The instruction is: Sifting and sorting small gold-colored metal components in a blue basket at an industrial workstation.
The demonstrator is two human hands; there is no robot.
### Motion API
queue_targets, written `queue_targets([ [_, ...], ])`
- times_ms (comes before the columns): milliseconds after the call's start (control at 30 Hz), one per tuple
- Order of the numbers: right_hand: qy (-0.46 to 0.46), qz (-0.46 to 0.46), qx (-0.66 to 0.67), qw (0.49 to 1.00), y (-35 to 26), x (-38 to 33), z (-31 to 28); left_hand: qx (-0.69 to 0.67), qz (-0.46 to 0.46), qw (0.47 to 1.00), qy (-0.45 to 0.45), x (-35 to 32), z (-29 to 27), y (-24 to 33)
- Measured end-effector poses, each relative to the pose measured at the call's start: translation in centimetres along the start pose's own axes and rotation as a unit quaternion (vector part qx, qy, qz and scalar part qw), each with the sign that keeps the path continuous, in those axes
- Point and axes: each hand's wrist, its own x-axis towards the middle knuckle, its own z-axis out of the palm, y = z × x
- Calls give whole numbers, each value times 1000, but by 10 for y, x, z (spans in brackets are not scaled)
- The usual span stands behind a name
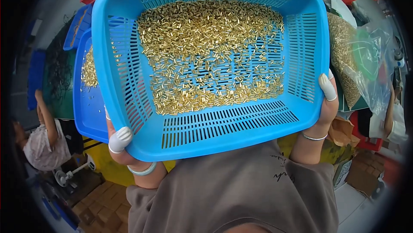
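Overhead, both hands grip a blue basket above cardboard-strewn floor

Most of both hands is hidden behind the blue slotted basket: left hand shows only a capped thumb and the heel of the palm, right hand only a capped thumb and its outer edge. Fingers under the basket are out of view.

The blue tray beneath is mostly covered; only its left strip shows, with a patch of small brass pieces.

The clear bag at right is partly behind the basket; its contents are probably the same brass pieces, too blurred to confirm.

The person at lower left is cut by the dark fisheye rim.
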Motion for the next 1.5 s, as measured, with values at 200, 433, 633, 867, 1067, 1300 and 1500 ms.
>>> queue_targets([
  [200, 0, -2, 2, 1000, -2, -4, 0, 10, 8, 999, 48, -1, 11, -1],
  [433, 10, -8, -27, 1000, 0, -2, -3, 36, 1, 997, 64, 4, 17, -3],
  [633, 15, -7, 3, 1000, -1, -4, 6, 49, 3, 997, 62, -1, 12, -1],
  [867, 14, -9, 6, 1000, -3, -6, 10, 69, -24, 993, 95, -5, 6, 5],
  [1067, 21, -17, -1, 1000, -7, -12, 14, 77, -9, 995, 56, -3, 17, 1],
  [1300, 34, -11, -22, 999, -7, -7, 14, 81, -34, 994, 68, -1, 18, 6],
  [1500, 0, 75, -52, 996, -12, 5, -1, 93, -72, 986, 120, 15, 48, 6],
])
